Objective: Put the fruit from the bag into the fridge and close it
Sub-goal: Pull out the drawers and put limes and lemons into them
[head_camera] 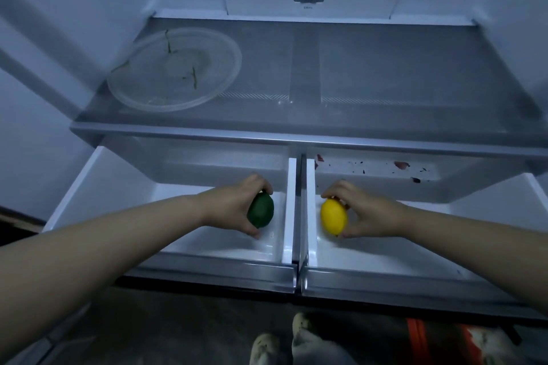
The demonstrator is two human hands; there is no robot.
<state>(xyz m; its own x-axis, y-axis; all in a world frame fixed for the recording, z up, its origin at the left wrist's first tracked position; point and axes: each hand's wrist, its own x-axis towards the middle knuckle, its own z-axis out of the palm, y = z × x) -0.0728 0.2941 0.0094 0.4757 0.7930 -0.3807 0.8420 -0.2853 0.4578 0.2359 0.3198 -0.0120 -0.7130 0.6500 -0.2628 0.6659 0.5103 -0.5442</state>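
Observation:
The fridge stands open in front of me with both bottom drawers pulled out. My left hand [237,204] grips a dark green fruit [261,210] low inside the left drawer [207,268], near its right wall. My right hand [360,210] grips a yellow lemon [333,216] low inside the right drawer [385,278], near its left wall. Whether either fruit rests on the drawer floor I cannot tell. An orange and white bag [439,341] lies on the floor at the bottom right.
A round clear glass plate [139,98] with green scraps sits on the left of the glass shelf [385,74] above the drawers. Dark red peel bits [401,164] litter the back of the right drawer. My socked feet [284,344] stand below the drawers.

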